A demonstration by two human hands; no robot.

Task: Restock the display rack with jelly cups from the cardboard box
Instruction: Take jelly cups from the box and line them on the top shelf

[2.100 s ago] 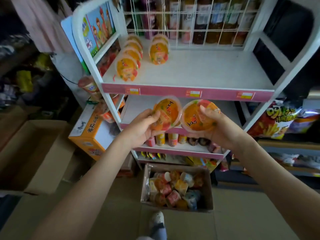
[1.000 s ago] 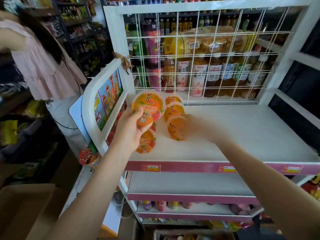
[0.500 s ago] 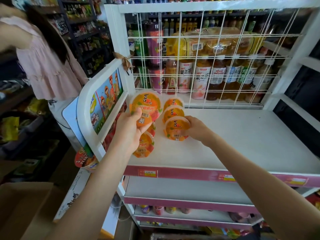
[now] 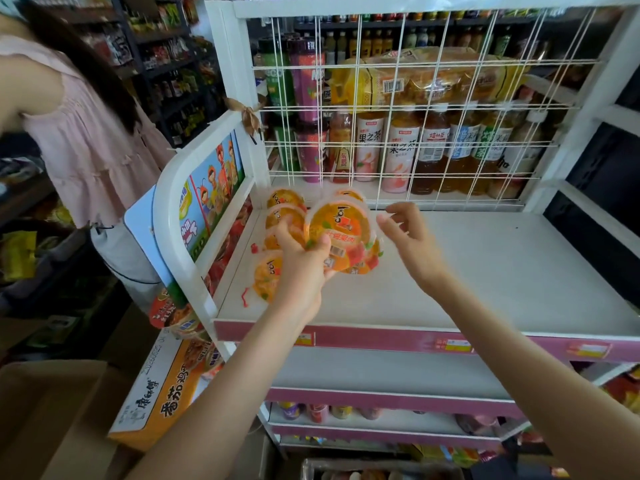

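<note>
My left hand (image 4: 303,263) grips an orange jelly cup (image 4: 341,225), lid facing me, above the top shelf (image 4: 485,282) of the white display rack. My right hand (image 4: 408,237) hovers just right of that cup, fingers spread and holding nothing. On the shelf's left side, two rows of orange jelly cups lean on their sides: the left row (image 4: 268,278) runs along the side panel, the second row (image 4: 367,261) lies partly behind the held cup. The cardboard box (image 4: 311,469) shows only as a rim at the bottom edge.
A wire grid (image 4: 415,116) closes the shelf's back, with drink bottles behind it. The rack's left side panel (image 4: 207,181) carries a cartoon poster. A person in a pink top (image 4: 86,133) stands at the left. An orange noodle carton (image 4: 162,400) sits on the floor beside the rack.
My right hand let go of the cup it set in the second row and drew back open. My left hand carried its cup to the right, over that row.
</note>
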